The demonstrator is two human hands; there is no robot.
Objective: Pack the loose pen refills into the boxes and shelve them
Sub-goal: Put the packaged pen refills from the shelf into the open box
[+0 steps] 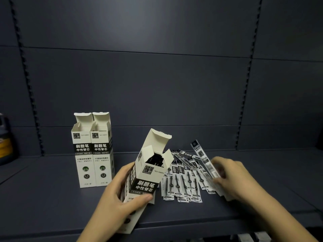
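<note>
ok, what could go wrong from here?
1. The box is tilted in the left hand, its side flaps half across the mouth; the refill that the right hand pinches may catch on them.
2. The two open boxes stand upright nearby; a stray elbow could topple them.

Pretty dim overall, light falls mostly on the front of the shelf (pixel 52 198). Edges go dark and bend from wide-angle distortion. The right hand (pixel 232 177) looks motion-blurred.
</note>
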